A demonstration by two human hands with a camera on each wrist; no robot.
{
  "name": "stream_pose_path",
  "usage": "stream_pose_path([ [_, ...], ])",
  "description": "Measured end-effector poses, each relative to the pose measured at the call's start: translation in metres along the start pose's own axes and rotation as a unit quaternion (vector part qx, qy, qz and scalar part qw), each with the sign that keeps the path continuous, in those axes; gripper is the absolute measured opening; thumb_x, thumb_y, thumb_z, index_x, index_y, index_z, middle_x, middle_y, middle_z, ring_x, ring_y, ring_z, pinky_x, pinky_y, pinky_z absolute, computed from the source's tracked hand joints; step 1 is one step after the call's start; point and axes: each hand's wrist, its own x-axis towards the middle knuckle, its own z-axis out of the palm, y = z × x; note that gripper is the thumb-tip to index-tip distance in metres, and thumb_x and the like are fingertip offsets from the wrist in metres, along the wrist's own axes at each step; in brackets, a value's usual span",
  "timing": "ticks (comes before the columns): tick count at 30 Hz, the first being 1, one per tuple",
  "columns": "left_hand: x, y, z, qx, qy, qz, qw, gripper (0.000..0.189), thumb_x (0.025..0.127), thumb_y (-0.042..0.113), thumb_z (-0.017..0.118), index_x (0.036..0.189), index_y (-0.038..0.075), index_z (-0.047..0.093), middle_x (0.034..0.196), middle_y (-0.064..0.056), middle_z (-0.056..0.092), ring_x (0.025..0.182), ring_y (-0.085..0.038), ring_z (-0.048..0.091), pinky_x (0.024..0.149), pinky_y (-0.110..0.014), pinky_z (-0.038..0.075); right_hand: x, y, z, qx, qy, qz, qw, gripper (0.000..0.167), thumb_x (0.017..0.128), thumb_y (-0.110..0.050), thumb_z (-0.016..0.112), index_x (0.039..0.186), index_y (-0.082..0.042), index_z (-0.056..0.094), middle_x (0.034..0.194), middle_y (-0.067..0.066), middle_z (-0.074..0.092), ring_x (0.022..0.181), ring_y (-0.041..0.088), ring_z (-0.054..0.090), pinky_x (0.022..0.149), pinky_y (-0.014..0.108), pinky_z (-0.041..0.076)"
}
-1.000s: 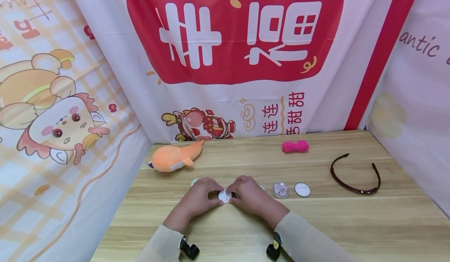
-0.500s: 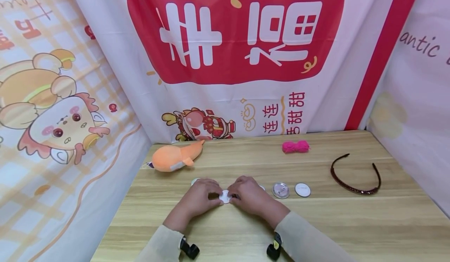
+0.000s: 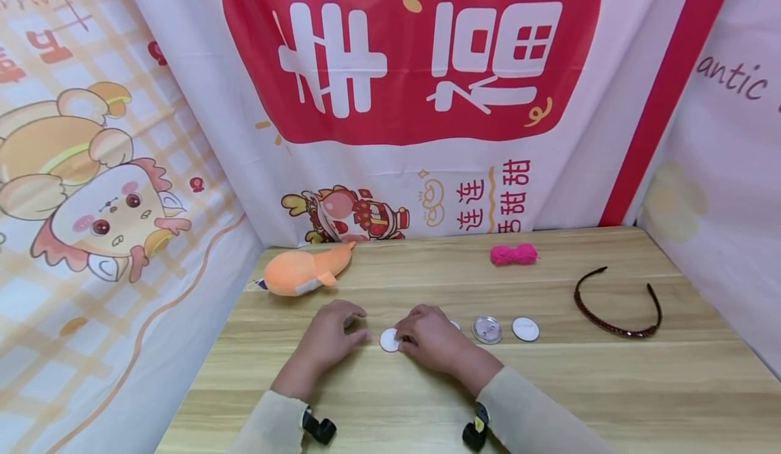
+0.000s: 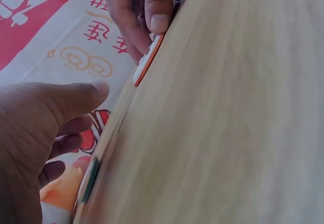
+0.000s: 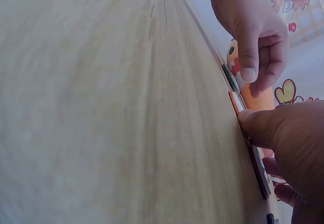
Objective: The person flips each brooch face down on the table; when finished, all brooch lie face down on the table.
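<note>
A round white badge (image 3: 389, 340) with an orange-red edge lies on the table in the head view. My right hand (image 3: 430, 335) pinches its right side, thumb and fingertips at the rim in the left wrist view. To the left, my left hand (image 3: 332, 332) is held apart from it, fingers loosely bent around nothing. A green-edged disc (image 4: 90, 179) lies below the left hand's fingers in the left wrist view; the hand mostly hides it from the head view. Just beyond the right hand, another disc (image 5: 259, 173) lies close under its fingers in the right wrist view.
Right of the hands lie a pin-backed metal badge (image 3: 487, 330) and a white badge (image 3: 525, 329). An orange plush toy (image 3: 299, 273) sits at back left, pink yarn (image 3: 513, 255) at the back, and a dark headband (image 3: 616, 325) at right. Printed cloth walls (image 3: 390, 190) border the table.
My left hand has let go of the white badge and moved away to the left. My right hand stays at the badge's right side.
</note>
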Motion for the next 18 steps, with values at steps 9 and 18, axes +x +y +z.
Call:
stream_pose_path([
  [9, -0.001, -0.023, -0.009, 0.036, 0.043, -0.071, 0.9959, 0.051, 0.086, 0.036, 0.095, 0.125, 0.013, 0.072, 0.131, -0.008, 0.072, 0.127, -0.031, 0.064, 0.113, -0.053, 0.051, 0.000, 0.000, -0.002, 0.002, -0.003, 0.010, 0.9999, 0.018, 0.104, -0.031, 0.076, 0.118, -0.022, 0.084, 0.130, -0.006, 0.079, 0.126, 0.021, 0.067, 0.116, 0.048, 0.051],
  [18, -0.003, -0.045, -0.011, 0.018, 0.027, -0.078, 0.9964, 0.034, 0.089, 0.029, 0.092, 0.115, 0.016, 0.074, 0.114, -0.001, 0.074, 0.107, -0.022, 0.067, 0.101, -0.047, 0.056, 0.000, -0.002, -0.002, 0.004, -0.001, 0.007, 1.0000, 0.018, 0.104, -0.030, 0.076, 0.118, -0.022, 0.084, 0.129, -0.005, 0.080, 0.125, 0.022, 0.068, 0.115, 0.048, 0.052],
])
